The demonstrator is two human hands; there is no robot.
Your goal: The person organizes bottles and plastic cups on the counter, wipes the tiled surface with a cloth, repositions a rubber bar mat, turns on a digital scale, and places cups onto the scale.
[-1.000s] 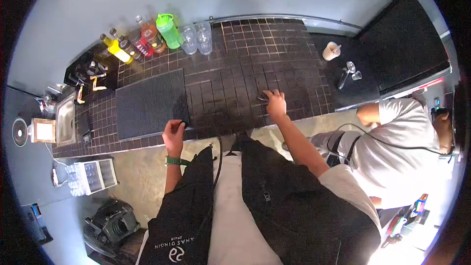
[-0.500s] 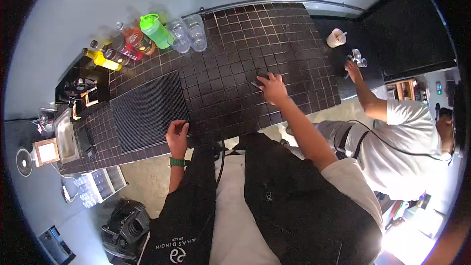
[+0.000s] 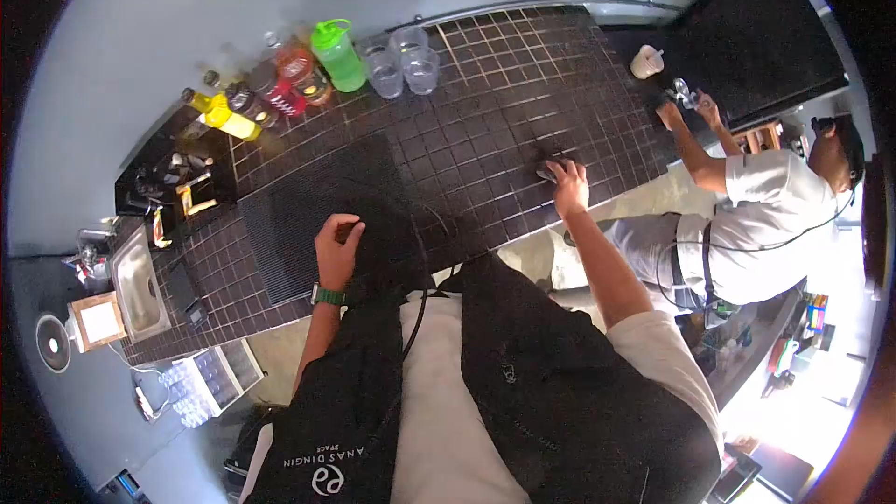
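My right hand (image 3: 570, 189) rests low over the dark tiled counter (image 3: 485, 140), fingers bent down on a small dark thing (image 3: 547, 174) with a pale edge. Its kind is mostly hidden under the fingers. My left hand (image 3: 337, 247) hovers by the black ribbed mat (image 3: 308, 215), fingers curved and thumb apart, with nothing visible in it. A green watch strap (image 3: 332, 297) circles that wrist. A thin dark cord (image 3: 417, 322) hangs down my front.
Along the wall stand clear plastic cups (image 3: 421, 70), a green squeeze bottle (image 3: 339, 58), and several syrup bottles (image 3: 224, 117). A sink (image 3: 142, 285) is at left. At right, a co-worker (image 3: 761, 215) handles a metal jigger (image 3: 684, 93) near a drink cup (image 3: 646, 62).
My right hand has slid right across the tiles with the dark thing. My left hand has risen slightly toward the mat. The co-worker's two hands now meet at the jigger, and the view has shifted.
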